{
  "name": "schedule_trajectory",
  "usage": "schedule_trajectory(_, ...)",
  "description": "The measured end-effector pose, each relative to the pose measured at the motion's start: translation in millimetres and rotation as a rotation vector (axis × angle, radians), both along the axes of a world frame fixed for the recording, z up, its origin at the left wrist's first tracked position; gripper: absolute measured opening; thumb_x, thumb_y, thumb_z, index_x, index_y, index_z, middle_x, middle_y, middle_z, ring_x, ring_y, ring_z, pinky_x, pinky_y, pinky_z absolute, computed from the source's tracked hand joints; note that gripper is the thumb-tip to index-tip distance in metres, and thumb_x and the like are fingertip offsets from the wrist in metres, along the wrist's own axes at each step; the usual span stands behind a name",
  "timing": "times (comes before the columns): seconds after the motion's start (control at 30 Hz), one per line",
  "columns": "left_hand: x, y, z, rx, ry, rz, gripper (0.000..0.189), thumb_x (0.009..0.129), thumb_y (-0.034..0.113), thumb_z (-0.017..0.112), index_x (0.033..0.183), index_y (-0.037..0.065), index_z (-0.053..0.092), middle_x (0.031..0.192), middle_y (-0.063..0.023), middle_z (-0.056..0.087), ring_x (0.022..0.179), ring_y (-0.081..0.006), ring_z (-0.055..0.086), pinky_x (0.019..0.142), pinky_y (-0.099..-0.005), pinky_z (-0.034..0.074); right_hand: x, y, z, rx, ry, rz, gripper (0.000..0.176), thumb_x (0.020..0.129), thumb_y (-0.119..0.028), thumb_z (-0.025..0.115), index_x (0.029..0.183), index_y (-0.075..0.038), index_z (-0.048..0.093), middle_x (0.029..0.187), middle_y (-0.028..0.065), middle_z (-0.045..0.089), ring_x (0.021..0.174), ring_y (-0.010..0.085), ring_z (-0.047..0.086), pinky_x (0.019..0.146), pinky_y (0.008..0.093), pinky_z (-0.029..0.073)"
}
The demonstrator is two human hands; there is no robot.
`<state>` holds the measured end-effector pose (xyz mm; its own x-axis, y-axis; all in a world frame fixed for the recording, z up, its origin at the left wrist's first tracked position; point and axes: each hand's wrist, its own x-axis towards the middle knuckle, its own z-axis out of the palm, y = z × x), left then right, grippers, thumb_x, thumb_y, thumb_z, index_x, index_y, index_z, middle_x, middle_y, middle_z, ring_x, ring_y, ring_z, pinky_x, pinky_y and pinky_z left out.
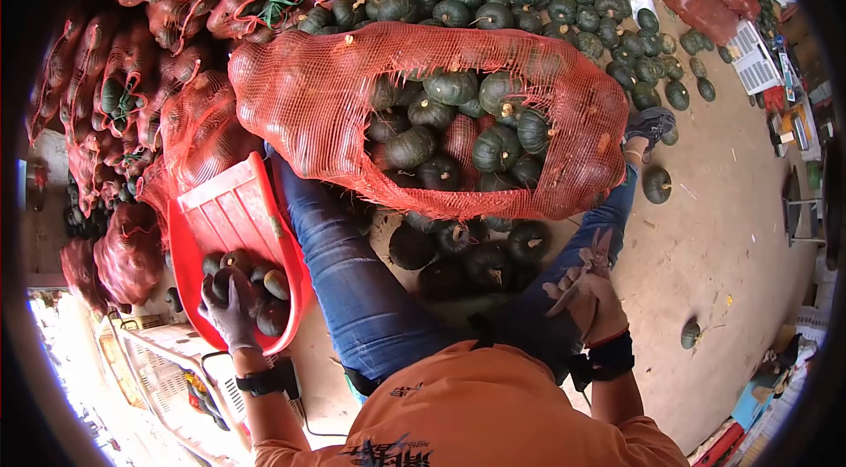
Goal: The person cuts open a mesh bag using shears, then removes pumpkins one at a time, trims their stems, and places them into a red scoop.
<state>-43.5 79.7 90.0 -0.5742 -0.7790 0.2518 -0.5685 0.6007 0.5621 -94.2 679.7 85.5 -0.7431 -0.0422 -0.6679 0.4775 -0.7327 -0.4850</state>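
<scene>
My left hand [231,315], in a pale work glove, reaches into a red plastic scoop-shaped tub [236,203] beside my left leg. Its fingers curl round a dark squash [225,284]; several more squashes lie about it in the tub. Over my right thigh, my gloved right hand [592,295] is held with fingers spread and nothing in them. In front of me lies a big red mesh sack [304,110] with a large torn opening. Dark green kabocha squashes [496,148] show through the hole, and the sack's underside is hidden.
Full red mesh sacks [189,13] are stacked at the left and back. A heap of loose squashes [564,4] spreads behind the torn sack, and more squashes [489,264] sit between my legs. At the far right stands a white plastic crate [753,62]. One squash [691,333] lies on the floor.
</scene>
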Motion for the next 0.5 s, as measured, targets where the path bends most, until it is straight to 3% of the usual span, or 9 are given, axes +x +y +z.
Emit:
schedule_trajectory(0.03,-10.7,12.7,20.6,-0.452,-0.23,0.136,0.047,0.093,0.016,0.075,0.136,0.006,0.058,0.132,-0.0167,0.061,0.116,-0.0278,0.061,0.105,-0.0382,0.048,2.5,4.1,-8.0,-0.06,0.082,-0.013,0.049,0.089,-0.014,0.065,0.135,-0.013,0.046,0.106,0.008,0.055,0.097,0.0239,0.058,0.104,0.0575,0.046)
schedule_trajectory(0.1,-57.5,55.2,41.6,-0.301,0.061,-0.216,0.045,0.094,0.014,0.072,0.137,0.005,0.058,0.129,-0.0191,0.064,0.12,-0.0322,0.06,0.109,-0.041,0.044,6.6,9.1,-17.8,-0.174,0.24,-0.041,0.051,0.09,-0.024,0.07,0.134,-0.012,0.047,0.11,0.0088,0.057,0.098,0.0268,0.059,0.106,0.0628,0.043)
schedule_trajectory(0.17,-118.2,102.1,21.8,0.315,0.265,-0.577,0.046,0.093,0.014,0.071,0.136,0.002,0.059,0.126,-0.019,0.065,0.122,-0.0333,0.06,0.108,-0.0426,0.044,1.5,7.5,-23.3,-0.242,0.293,-0.073,0.052,0.093,-0.032,0.069,0.136,-0.011,0.048,0.115,0.0085,0.06,0.103,0.0268,0.059,0.108,0.0617,0.041)
schedule_trajectory(0.23,-180.4,163.2,31.5,0.046,0.03,-1.012,0.052,0.093,0.012,0.071,0.14,0.001,0.054,0.136,-0.0185,0.061,0.128,-0.0315,0.059,0.11,-0.0356,0.043,-3.7,8.5,-29.6,-0.28,0.356,-0.067,0.056,0.095,-0.038,0.068,0.138,-0.01,0.048,0.119,0.0085,0.062,0.108,0.0269,0.059,0.109,0.0613,0.04)
schedule_trajectory(0.27,-211.8,185.7,13.7,0.093,-0.027,-1.137,0.059,0.09,0.017,0.075,0.142,0.001,0.052,0.14,-0.0208,0.057,0.131,-0.0342,0.055,0.112,-0.0392,0.043,-4.2,10.0,-33.0,-0.283,0.389,-0.046,0.058,0.095,-0.04,0.068,0.14,-0.009,0.048,0.12,0.0086,0.062,0.11,0.0269,0.06,0.109,0.0614,0.04)
schedule_trajectory(0.3,-241.5,200.9,-24.3,-0.117,-0.109,-1.198,0.072,0.085,0.027,0.08,0.145,0.001,0.049,0.144,-0.0221,0.053,0.135,-0.0375,0.05,0.112,-0.0436,0.043,-3.6,11.9,-34.0,-0.284,0.42,-0.026,0.06,0.095,-0.042,0.068,0.141,-0.009,0.048,0.122,0.0087,0.062,0.112,0.027,0.06,0.109,0.0615,0.039)
schedule_trajectory(0.37,-283.5,240.6,-58.2,-0.291,-0.736,-0.988,0.1,0.073,0.04,0.088,0.155,0.016,0.036,0.146,-0.0195,0.052,0.137,-0.0421,0.048,0.111,-0.0444,0.045,-0.3,10.2,-28.6,-0.272,0.413,-0.045,0.061,0.094,-0.043,0.068,0.142,-0.009,0.048,0.123,0.0083,0.062,0.114,0.0272,0.06,0.109,0.0624,0.038)
schedule_trajectory(0.43,-313.5,257.5,-52.4,-0.141,-1.047,-0.872,0.099,0.076,0.043,0.086,0.158,0.024,0.034,0.155,-0.0135,0.044,0.136,-0.0361,0.051,0.108,-0.0489,0.048,3.2,10.9,-28.4,-0.277,0.377,-0.09,0.061,0.094,-0.043,0.068,0.141,-0.009,0.049,0.122,0.0095,0.062,0.113,0.0291,0.06,0.11,0.0643,0.036)
schedule_trajectory(0.5,-323.3,244.2,-66.8,-0.049,-0.964,-0.972,0.103,0.073,0.044,0.087,0.157,0.019,0.034,0.144,-0.0155,0.055,0.129,-0.0338,0.059,0.103,-0.0491,0.052,6.1,14.7,-35.5,-0.303,0.304,-0.153,0.06,0.093,-0.043,0.068,0.139,-0.009,0.049,0.119,0.0122,0.063,0.108,0.0327,0.06,0.112,0.0675,0.031)
